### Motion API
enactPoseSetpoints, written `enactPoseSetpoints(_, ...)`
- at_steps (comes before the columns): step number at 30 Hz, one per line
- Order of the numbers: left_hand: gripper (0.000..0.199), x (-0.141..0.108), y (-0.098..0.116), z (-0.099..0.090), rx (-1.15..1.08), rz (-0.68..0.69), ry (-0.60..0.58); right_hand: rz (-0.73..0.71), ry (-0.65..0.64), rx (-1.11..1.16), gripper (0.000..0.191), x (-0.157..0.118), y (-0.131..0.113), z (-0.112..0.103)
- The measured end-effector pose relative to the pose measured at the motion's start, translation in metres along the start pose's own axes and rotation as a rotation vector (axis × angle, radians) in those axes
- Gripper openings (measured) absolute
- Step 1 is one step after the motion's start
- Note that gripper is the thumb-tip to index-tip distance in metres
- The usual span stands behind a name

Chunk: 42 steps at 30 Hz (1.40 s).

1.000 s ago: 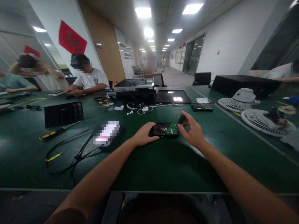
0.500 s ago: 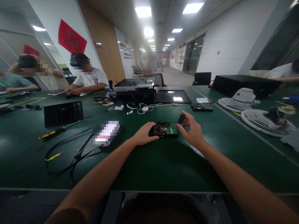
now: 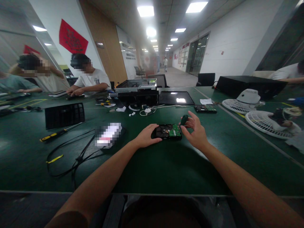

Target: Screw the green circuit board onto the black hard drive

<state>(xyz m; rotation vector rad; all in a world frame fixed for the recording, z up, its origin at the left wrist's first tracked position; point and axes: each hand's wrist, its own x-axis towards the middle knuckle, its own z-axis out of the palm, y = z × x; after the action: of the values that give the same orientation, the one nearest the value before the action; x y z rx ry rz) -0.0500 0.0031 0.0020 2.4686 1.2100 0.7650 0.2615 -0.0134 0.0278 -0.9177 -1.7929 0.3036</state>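
A black hard drive lies on the green table with its green circuit board facing up. My left hand grips the drive's left end between thumb and fingers. At the drive's right end, my right hand pinches a screwdriver with a dark green handle. The handle is tilted and its lower end sits by the drive's right edge; the tip is too small to make out. A second hard drive lies farther back to the right, apart from both hands.
Left are a blurred-out lit device, black cables, a yellow-black screwdriver and a dark panel. An opened metal case stands behind. White fan parts lie right. A person sits across the table.
The screwdriver handle has tilted slightly, and the fingers of my right hand have shifted a little around it. My left hand and the hard drive stay in place.
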Motion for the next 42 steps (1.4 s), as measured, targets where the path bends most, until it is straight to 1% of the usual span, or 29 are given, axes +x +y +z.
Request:
enactPoseSetpoints(4, 0.081, 0.0, 0.001, -0.001, -0.004, -0.019, -0.014, -0.002, 0.008, 0.013, 0.075, 0.0, 0.004, 0.001)
enactPoseSetpoints(10, 0.081, 0.0, 0.002, -0.002, -0.007, -0.011, -0.015, -0.019, 0.012, 0.003, 0.069, 0.0, 0.008, 0.002)
enactPoseSetpoints(20, 0.081, -0.001, 0.002, -0.002, -0.001, -0.007, -0.015, -0.022, 0.058, 0.002, 0.057, 0.0, 0.003, 0.0)
enactPoseSetpoints(27, 0.082, 0.0, -0.001, -0.001, 0.003, -0.009, -0.018, -0.039, 0.128, -0.072, 0.053, 0.0, -0.003, -0.001)
enactPoseSetpoints(33, 0.082, 0.0, -0.001, 0.0, 0.018, 0.011, -0.005, -0.11, 0.166, -0.194, 0.047, 0.002, -0.003, -0.001)
enactPoseSetpoints(37, 0.081, 0.0, 0.0, 0.0, 0.02, 0.001, -0.012, -0.135, 0.171, -0.203, 0.046, 0.002, -0.002, -0.001)
enactPoseSetpoints(42, 0.082, 0.0, 0.001, -0.001, 0.013, -0.003, -0.014, -0.146, 0.159, -0.212, 0.05, 0.001, -0.004, -0.003)
